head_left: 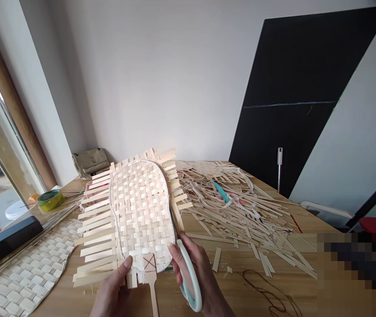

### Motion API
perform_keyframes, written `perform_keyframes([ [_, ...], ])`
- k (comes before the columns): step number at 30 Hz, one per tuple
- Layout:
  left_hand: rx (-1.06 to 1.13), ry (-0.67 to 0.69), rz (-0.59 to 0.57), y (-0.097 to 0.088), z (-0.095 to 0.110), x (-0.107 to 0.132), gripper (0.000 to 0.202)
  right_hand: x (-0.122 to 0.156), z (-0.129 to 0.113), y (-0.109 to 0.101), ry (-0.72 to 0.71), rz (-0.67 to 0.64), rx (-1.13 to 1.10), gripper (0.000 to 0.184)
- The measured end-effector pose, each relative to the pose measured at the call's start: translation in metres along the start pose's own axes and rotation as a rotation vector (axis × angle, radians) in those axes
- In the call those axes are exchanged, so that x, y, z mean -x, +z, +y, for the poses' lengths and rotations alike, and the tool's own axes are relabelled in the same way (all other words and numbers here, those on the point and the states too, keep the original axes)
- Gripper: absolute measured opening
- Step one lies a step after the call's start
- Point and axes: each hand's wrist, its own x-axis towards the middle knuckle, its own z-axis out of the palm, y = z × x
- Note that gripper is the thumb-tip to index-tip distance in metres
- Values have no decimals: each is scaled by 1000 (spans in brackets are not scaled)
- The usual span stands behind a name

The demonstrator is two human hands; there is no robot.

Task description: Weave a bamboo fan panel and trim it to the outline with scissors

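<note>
Right hand [198,277], its grip closed around the pale green loops of a pair of scissors [190,281], the blades lying along the right edge of an oval woven bamboo panel [141,211]. Left hand [110,293] pinches the panel's near end, thumb on top, just beside a flat wooden handle [151,281]. The panel's long axis runs away from the person, with strip ends jutting past its outline. Loose bamboo strips [237,211] heap to the right on the wooden worktop [65,299].
</note>
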Motion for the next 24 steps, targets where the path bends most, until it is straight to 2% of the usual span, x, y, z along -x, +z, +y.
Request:
perform_keyframes([
  [4, -2, 4, 10, -1, 1, -1, 10, -1, -5, -3, 7, -23, 1, 49],
  [8, 19, 46, 61, -5, 2, -9, 15, 7, -6, -15, -23, -168, 22, 45],
  [11, 45, 77, 104, -8, 2, -15, 13, 23, 4, -27, 59, -230, -18, 44],
  [13, 73, 97, 105, -9, 3, -18, 12, 36, 14, -33, 39, -225, -24, 49],
  [15, 116, 135, 107, -7, 4, -18, 17, 48, 22, -37, -36, -131, -27, 49],
  [18, 168, 177, 104, -2, 6, -15, 27, 59, 21, -40, -145, 104, -15, 40],
  [22, 185, 160, 57, 1, 4, -12, 33, 55, -4, -35, -331, 411, 31, 29],
  [24, 182, 159, 57, 1, 2, -13, 35, 49, -19, -28, -423, 487, 50, 27],
])
